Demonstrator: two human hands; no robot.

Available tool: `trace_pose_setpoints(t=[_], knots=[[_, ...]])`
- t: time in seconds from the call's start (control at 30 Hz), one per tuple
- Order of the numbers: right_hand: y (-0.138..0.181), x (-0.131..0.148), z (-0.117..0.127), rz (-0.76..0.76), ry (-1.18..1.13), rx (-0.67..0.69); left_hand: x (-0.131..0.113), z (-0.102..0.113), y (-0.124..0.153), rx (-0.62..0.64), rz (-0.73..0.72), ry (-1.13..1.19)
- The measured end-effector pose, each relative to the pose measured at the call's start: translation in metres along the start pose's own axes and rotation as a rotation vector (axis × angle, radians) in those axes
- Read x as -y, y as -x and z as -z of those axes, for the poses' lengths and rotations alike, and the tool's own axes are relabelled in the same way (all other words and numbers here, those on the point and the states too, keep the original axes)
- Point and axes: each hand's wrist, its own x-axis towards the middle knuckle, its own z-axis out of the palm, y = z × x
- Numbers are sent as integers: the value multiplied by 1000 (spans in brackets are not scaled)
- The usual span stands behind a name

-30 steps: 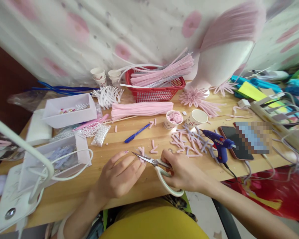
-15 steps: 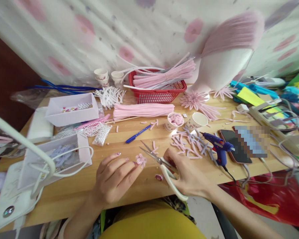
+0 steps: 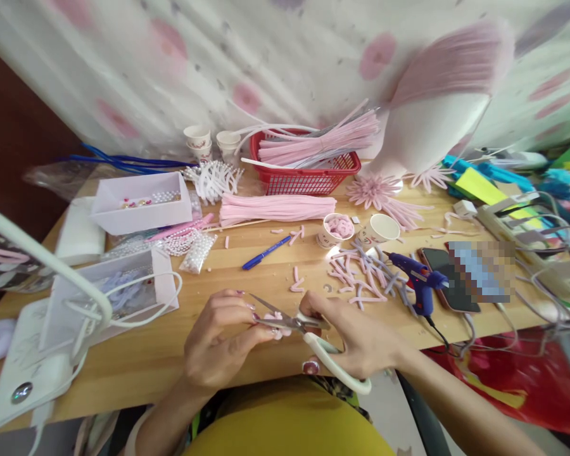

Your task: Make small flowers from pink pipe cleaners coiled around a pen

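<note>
My left hand [image 3: 218,342] pinches a small pink pipe-cleaner flower [image 3: 279,328] between thumb and fingertips, low over the front of the table. My right hand [image 3: 349,335] grips white-handled scissors [image 3: 295,324], fingers through the loops. The scissor blades are spread, and they lie across the little flower close to my left fingertips; whether they touch it I cannot tell. Cut pink and grey pipe-cleaner pieces [image 3: 361,278] are scattered beyond my right hand. Behind them, a paper cup [image 3: 335,239] holds pink coils, beside another paper cup [image 3: 382,229].
A blue glue gun [image 3: 420,285] and a phone [image 3: 449,278] lie at right. Further back are a pink pipe-cleaner bundle [image 3: 278,209] and a red basket [image 3: 304,180]. White boxes [image 3: 142,209] and a lamp arm [image 3: 42,259] occupy the left. A blue pen [image 3: 266,253] lies mid-table.
The scissors have moved left and slightly down, so their blades now overlap the pink flower. My left hand's fingers have shifted around it, and the view has tilted slightly.
</note>
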Motion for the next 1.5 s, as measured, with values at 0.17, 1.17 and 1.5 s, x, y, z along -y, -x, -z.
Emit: trace_pose_setpoints(t=[0.17,1.17,1.5], knots=[[1,-1,5,3,-6,21,3,5,6,6,9,9],[3,-11,-6,62,83,-145,10,3,14,35,-33,-57],[0,-18,-18,61,209,-172,11,4,14,76,33,-36]])
